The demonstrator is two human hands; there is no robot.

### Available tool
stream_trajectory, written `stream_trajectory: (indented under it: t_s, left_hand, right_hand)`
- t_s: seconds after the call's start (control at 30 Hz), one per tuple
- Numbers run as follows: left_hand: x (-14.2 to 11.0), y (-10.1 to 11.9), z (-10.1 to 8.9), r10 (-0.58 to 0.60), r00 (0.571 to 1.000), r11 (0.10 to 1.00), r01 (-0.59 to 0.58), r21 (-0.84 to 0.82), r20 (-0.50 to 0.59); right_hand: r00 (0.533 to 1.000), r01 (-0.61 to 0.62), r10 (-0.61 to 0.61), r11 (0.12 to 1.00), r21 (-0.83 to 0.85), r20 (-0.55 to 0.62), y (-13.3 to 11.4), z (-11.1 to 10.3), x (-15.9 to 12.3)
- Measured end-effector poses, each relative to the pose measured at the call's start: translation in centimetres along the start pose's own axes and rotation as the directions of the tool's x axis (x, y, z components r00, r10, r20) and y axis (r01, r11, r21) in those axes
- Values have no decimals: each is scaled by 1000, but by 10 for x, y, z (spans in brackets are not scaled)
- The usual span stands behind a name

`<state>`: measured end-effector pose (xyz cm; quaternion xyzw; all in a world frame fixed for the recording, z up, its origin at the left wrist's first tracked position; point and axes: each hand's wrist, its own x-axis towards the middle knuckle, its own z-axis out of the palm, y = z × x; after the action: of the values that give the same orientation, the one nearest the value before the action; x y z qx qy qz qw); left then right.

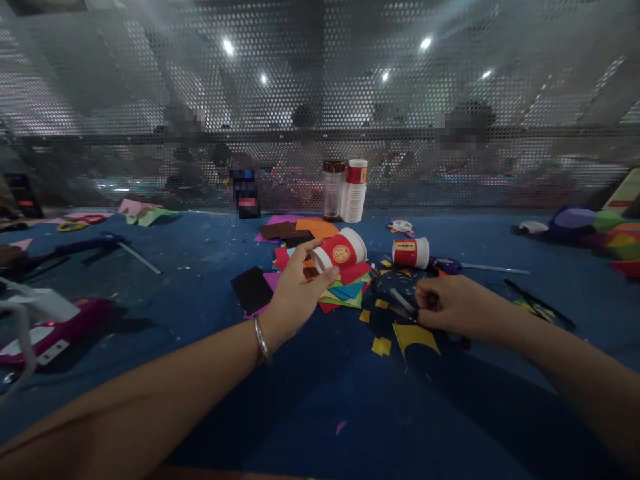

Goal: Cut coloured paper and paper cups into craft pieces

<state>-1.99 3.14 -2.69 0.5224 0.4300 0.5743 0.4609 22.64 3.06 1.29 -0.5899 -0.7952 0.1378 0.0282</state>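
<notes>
My left hand (pixel 300 290), with a silver bangle at its wrist, grips a red and white paper cup (pixel 341 253) that is tilted on its side above a pile of coloured paper (pixel 345 291). My right hand (pixel 447 303) is closed around a pair of scissors (pixel 404 301). The blades point up and left, slightly blurred, and the handles are mostly hidden by the hand. Below them lies a curved yellow paper piece (pixel 416 339), with small yellow squares (pixel 381 346) beside it. A second red and white cup (pixel 411 253) lies on its side beyond my right hand.
A stack of paper cups (pixel 355 193) and a clear jar (pixel 333 192) stand at the back, before a perforated metal screen (pixel 300 93). Glue guns (pixel 100 244) (pixel 447 265) lie left and right. A magenta power strip (pixel 60 333) with a white plug sits on the blue table (pixel 300 413).
</notes>
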Motion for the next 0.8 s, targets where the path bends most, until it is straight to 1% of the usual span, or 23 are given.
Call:
stream_trajectory:
  t_s: [0.13, 0.23, 0.4, 0.47, 0.63, 0.8]
  left_hand:
    - [0, 2, -1, 36, 999, 999, -36, 24, -4]
    - [0, 2, -2, 65, 998, 997, -65, 32, -16]
    - [1, 0, -2, 75, 996, 997, -77, -31, -37]
    - [2, -1, -3, 64, 997, 996, -66, -52, -46]
    - [3, -1, -3, 36, 998, 998, -38, -59, -45]
    - [2, 0, -3, 49, 998, 997, -51, -63, -44]
  right_hand:
    - [998, 31, -29, 999, 25, -61, 4, -3, -1]
    - [996, 43, -41, 999, 20, -74, 8, -6, -2]
    - [995, 21, -21, 1000, 4, -97, 10, -13, -2]
    - [995, 5, -1, 999, 39, -98, 10, -15, -3]
    - [997, -60, 68, 973, 224, -29, 15, -14, -4]
    - [998, -33, 48, 961, 275, -50, 27, -14, -5]
